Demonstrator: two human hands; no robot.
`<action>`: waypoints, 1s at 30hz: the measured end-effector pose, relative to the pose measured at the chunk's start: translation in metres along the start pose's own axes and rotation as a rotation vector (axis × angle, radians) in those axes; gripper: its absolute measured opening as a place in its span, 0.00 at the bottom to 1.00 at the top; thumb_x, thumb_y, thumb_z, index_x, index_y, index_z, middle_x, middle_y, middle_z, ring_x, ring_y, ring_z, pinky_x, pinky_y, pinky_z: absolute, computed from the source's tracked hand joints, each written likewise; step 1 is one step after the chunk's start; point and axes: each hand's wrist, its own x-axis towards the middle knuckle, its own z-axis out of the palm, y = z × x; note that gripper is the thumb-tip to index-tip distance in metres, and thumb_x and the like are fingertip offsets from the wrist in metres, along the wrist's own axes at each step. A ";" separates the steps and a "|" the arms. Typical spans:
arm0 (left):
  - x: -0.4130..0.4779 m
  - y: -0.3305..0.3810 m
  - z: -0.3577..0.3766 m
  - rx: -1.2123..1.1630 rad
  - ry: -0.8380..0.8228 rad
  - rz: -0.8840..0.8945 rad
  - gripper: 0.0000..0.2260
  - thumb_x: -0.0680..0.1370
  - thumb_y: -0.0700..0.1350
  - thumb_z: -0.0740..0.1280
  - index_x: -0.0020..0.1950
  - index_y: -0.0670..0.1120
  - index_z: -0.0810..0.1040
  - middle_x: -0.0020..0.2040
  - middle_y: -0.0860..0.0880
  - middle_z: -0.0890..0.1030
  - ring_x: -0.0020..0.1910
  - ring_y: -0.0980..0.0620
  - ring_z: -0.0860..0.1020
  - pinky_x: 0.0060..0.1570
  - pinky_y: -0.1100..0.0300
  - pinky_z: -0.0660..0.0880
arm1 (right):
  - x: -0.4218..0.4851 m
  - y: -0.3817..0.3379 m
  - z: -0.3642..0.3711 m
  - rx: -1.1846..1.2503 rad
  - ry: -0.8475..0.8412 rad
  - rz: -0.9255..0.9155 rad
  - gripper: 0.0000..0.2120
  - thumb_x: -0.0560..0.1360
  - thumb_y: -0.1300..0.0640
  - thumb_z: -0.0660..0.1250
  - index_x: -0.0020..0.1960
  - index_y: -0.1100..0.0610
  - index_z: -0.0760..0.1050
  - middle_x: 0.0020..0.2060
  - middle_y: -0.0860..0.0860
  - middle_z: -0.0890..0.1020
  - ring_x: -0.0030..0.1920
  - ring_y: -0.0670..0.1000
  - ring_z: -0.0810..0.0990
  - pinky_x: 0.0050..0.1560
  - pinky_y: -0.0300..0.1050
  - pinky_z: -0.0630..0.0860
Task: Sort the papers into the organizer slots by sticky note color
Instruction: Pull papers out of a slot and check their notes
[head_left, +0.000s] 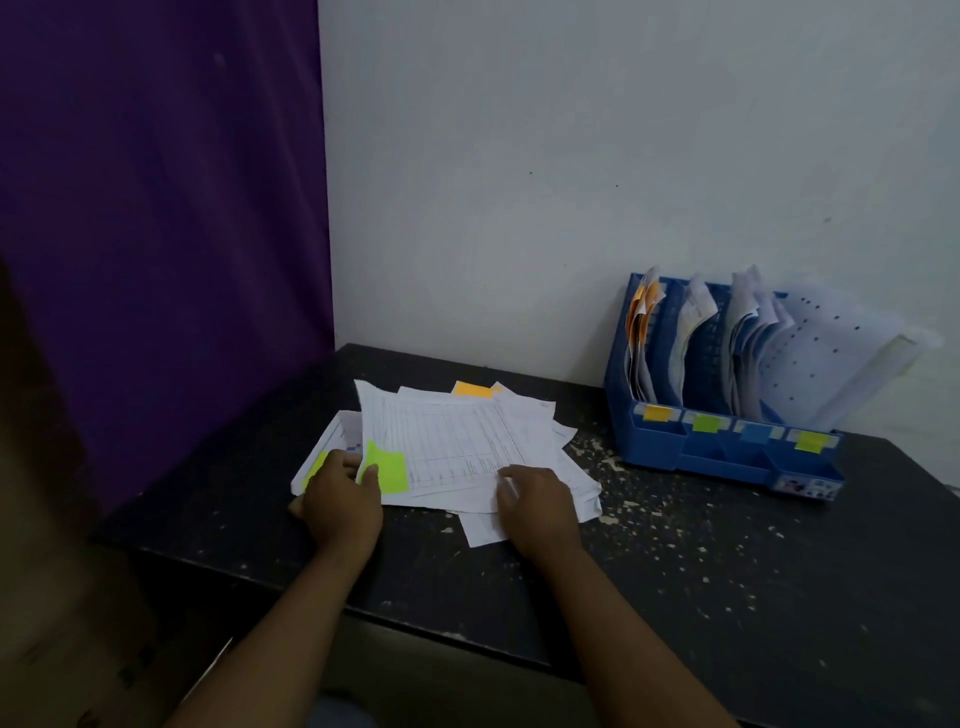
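The left hand (340, 499) is pinching the green-noted corner of the top sheet (452, 441) while the right hand (537, 501), grip unclear, is resting on the pile (535, 413) lying on the counter (675, 571) near the organizer (727, 452); limp, slippery paper, probably best lifted edgewise

One blue plastic desk organizer (727, 457), four slots. Front sticky tabs, four: one orange tab (657, 413), one green tab (705, 423), one blue tab (754, 432), one yellow tab (812, 441). One loose pile of white printed papers (467, 447); sheet count unclear. Notes showing there: two lime-green sticky notes (387, 467) (314, 467), one orange sticky note (472, 389).
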 end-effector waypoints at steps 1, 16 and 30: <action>-0.001 0.003 0.000 -0.027 0.003 0.003 0.05 0.80 0.47 0.73 0.50 0.50 0.78 0.42 0.56 0.80 0.44 0.50 0.78 0.57 0.51 0.60 | 0.001 0.000 -0.002 0.009 -0.003 0.003 0.14 0.84 0.49 0.63 0.64 0.50 0.83 0.60 0.47 0.85 0.59 0.48 0.81 0.67 0.47 0.74; -0.025 0.029 -0.037 -0.270 0.084 0.093 0.09 0.85 0.46 0.67 0.58 0.44 0.85 0.51 0.50 0.84 0.51 0.50 0.78 0.49 0.57 0.69 | -0.057 0.008 -0.022 0.228 0.058 0.042 0.20 0.80 0.51 0.70 0.71 0.49 0.77 0.69 0.45 0.79 0.68 0.42 0.71 0.72 0.39 0.66; -0.038 0.197 -0.081 -0.805 -0.060 0.464 0.05 0.80 0.46 0.75 0.53 0.48 0.82 0.45 0.51 0.85 0.43 0.57 0.83 0.43 0.64 0.80 | -0.033 -0.020 -0.138 0.576 0.319 0.027 0.39 0.75 0.42 0.76 0.81 0.44 0.62 0.76 0.42 0.70 0.74 0.43 0.69 0.71 0.44 0.70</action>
